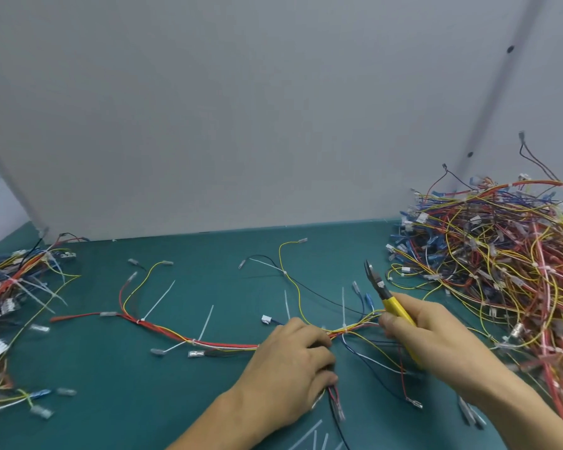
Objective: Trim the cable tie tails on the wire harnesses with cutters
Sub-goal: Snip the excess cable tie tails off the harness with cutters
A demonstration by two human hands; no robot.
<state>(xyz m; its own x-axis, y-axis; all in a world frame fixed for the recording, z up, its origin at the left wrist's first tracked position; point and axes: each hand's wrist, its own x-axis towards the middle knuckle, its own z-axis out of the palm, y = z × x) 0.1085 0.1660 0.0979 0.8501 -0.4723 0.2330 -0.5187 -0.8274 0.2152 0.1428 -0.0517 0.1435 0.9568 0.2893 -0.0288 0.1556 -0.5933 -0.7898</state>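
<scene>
Poised to snip
The harness (228, 344) is clenched mid-trunk by the left hand (290, 362); just right of it the right hand (436, 339) grasps yellow cutters (389, 298) (blades parted). Its white tail (343, 303) stands among wires; a careless cut could nick insulation.

A teal bench mat (208, 254) carries one wire harness (163, 330) stretched out leftward from the left hand (293, 368), a tall tangled heap of harnesses (501, 254) just beyond the right hand (436, 339), a smaller heap (13, 280) far off to the left (blurred at the edge), and cut tie tails (306, 434) beside the left wrist.
</scene>
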